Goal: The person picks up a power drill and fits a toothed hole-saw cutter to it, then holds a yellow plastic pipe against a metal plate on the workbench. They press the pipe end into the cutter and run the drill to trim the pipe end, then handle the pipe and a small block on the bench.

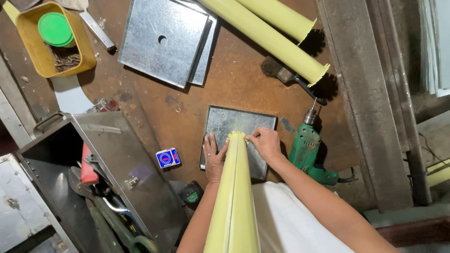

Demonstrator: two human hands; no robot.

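A pale yellow tube (234, 197) with a seam down its length stands on end on a square grey metal plate (229, 122). The tube's bottom end is cut into small flared tabs. My left hand (214, 159) lies flat on the plate against the tube's left side, fingers spread. My right hand (265, 143) sits on the tube's right side, its fingertips pinching one of the tabs at the base.
A green electric drill (307, 150) lies right of the plate, a black paintbrush (286, 75) behind it. Two more yellow tubes (267, 37) and stacked metal plates (164, 40) lie farther back. An open metal toolbox (93, 178), a small blue box (167, 158) and a yellow tub (44, 61) of nails are left.
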